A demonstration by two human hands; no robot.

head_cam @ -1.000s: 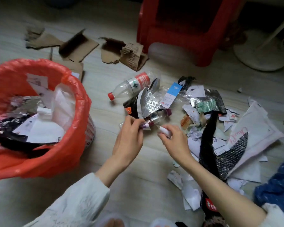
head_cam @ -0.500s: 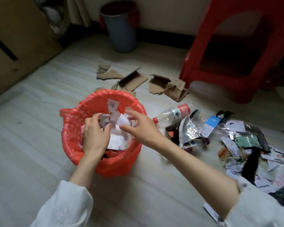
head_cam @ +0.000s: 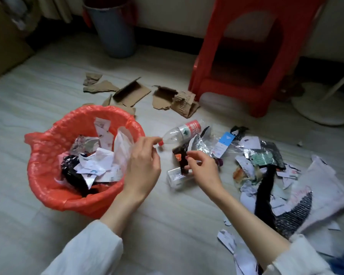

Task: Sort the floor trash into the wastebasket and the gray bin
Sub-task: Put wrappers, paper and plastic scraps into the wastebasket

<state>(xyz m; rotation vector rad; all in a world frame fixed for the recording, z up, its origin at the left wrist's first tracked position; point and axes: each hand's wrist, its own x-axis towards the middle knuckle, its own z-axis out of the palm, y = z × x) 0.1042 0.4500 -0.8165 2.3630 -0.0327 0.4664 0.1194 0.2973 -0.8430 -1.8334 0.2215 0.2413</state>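
Red-orange plastic liner marks the wastebasket (head_cam: 48, 179) on the pale floor, front-left of me, holding crumpled white paper, foil scraps and a dark wrapper. Gray bin (head_cam: 115, 30) stands upright well behind it, near the wall. My left hand (head_cam: 142, 165) hangs over the wastebasket's right rim, fingers loosely curled, thumb and forefinger close together; cannot tell if anything is pinched there. My right hand (head_cam: 204, 168) is just beside it, thumb and forefinger clamped on a black wrapper with an orange patch (head_cam: 180, 158). Small clear plastic bottle (head_cam: 177, 176) lies flat on the floor just below that wrapper, touching or nearly so. Clear bottle with red label and red cap (head_cam: 182, 132) lies on its side between the wastebasket and the trash pile, cap end toward my left fingertips. Trash pile (head_cam: 266, 165) of paper, foil and bags sprawls to my right. Torn brown cardboard pieces (head_cam: 131, 93) sit between wastebasket and bin. Red plastic stool (head_cam: 252, 56) stands behind the pile.
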